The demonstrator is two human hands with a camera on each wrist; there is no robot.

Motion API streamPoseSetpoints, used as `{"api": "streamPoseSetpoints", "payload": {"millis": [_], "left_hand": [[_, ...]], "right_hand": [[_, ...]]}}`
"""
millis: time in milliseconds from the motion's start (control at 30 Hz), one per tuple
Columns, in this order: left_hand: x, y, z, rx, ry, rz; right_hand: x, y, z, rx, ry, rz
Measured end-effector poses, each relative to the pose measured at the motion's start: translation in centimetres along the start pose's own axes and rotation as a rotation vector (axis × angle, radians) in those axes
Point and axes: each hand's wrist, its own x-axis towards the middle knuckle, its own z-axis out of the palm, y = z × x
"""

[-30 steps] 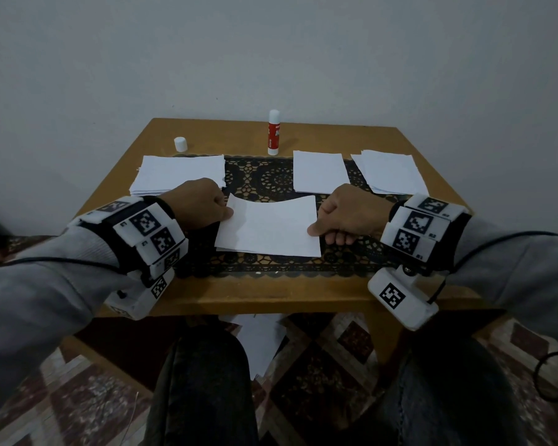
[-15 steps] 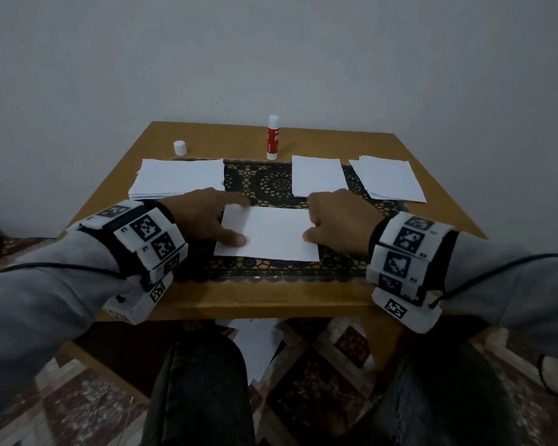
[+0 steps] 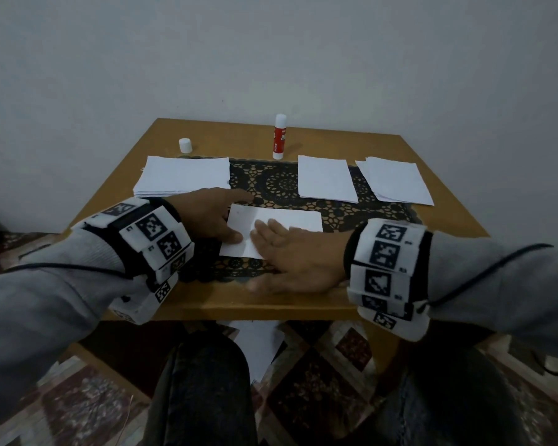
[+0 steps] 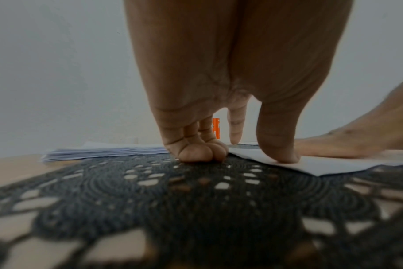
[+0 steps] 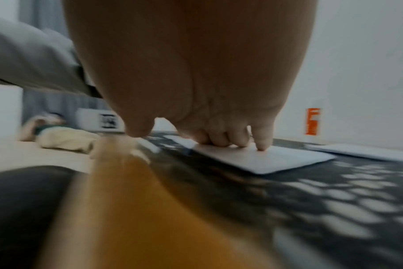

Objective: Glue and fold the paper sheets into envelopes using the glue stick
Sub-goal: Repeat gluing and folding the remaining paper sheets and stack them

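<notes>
1. A folded paper sheet (image 3: 273, 231) lay flat on the dark lace mat (image 3: 281, 185) at the near middle of the wooden tabletop (image 3: 442, 201).
2. The left hand (image 3: 208, 217) rested at the sheet's left end; in the left wrist view its thumb (image 4: 280, 143) pressed down on the paper, while the curled outer fingers sat on the mat just beside the sheet's edge.
3. The right hand (image 3: 295, 255) lay palm down, fingers extended and flat, pressing the sheet's near right part.
4. The glue stick (image 3: 280, 136) stood upright at the far edge of the tabletop, well apart from both hands; its white cap (image 3: 185, 145) stood separately to the left.
5. A stack of plain sheets (image 3: 184, 175) lay at the far left, and two further piles of paper (image 3: 326, 178) (image 3: 397, 180) lay at the far right.
6. More paper lay on the patterned floor (image 3: 345, 375) beneath the tabletop.
</notes>
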Motion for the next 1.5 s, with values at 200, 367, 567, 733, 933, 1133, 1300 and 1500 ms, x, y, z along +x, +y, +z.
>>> {"api": "streamPoseSetpoints", "payload": {"millis": [200,367,567,733,933,1133,1300,1500], "left_hand": [[-0.1,0.0,0.1,-0.014,0.023,0.013],[0.2,-0.3,0.2,-0.004,0.012,0.003],[0.2,-0.2,0.2,0.037,0.016,0.015],[0.1,0.1,0.1,0.039,0.023,0.009],[-1.0,2.5,0.4,0.363,-0.081,-0.009],[-3.2,5.1,2.5,0.416,-0.386,0.171],[-5.0,2.0,1.2,0.464,-0.371,0.008],[-7.8,6.1,3.6,0.418,-0.441,0.175]], "right_hand": [[0.3,2.1,-0.9,0.027,0.026,0.152],[-1.1,2.6,0.2,0.041,-0.004,0.074],[-1.3,3.2,0.5,0.049,0.010,0.138],[-1.5,4.7,0.6,0.087,0.016,0.165],[-1.2,5.1,0.6,0.092,0.021,0.209],[-1.4,5.4,0.8,0.082,0.040,0.192],[-1.2,5.6,1.0,0.092,0.035,0.190],[-1.1,5.6,1.1,0.102,0.050,0.189]]}}
